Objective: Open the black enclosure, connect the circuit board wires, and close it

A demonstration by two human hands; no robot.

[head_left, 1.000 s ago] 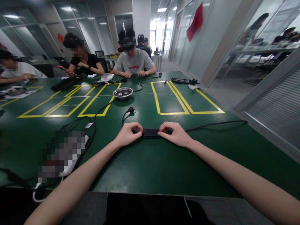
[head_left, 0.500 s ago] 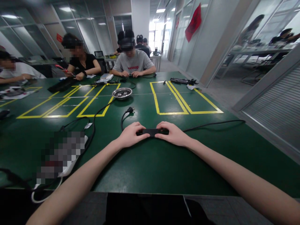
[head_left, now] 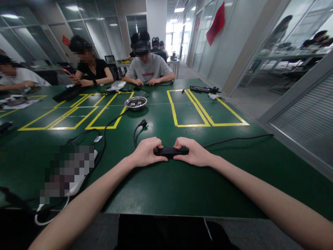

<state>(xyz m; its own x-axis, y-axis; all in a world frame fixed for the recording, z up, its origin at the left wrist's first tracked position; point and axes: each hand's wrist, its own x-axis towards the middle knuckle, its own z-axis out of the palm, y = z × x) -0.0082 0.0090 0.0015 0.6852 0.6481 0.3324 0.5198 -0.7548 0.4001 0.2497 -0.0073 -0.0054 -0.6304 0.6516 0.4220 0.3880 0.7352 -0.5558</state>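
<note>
Between my two hands is a slim black power adapter (head_left: 170,152), held just over or on the green table; I cannot tell whether it touches. My left hand (head_left: 148,151) grips its left end, thumb at the near side and bent fingers on top. The other end is in my right hand (head_left: 194,151), pinched the same way. A black cord with a plug (head_left: 143,123) curves back from behind my left hand. From behind my right hand a black cable (head_left: 239,138) runs off to the right. Both ends of the adapter are partly hidden by fingers.
A metal bowl (head_left: 135,103) with small metal parts stands farther back. At left lie a white power strip (head_left: 78,184), partly blurred out, and dark cables (head_left: 104,139). Yellow tape (head_left: 192,125) marks boxes on the table (head_left: 145,198). A person (head_left: 151,67) works opposite.
My fingers have curled onto the adapter's top, and my thumbs have moved lower along its near side. The adapter has come slightly nearer and seems turned.
</note>
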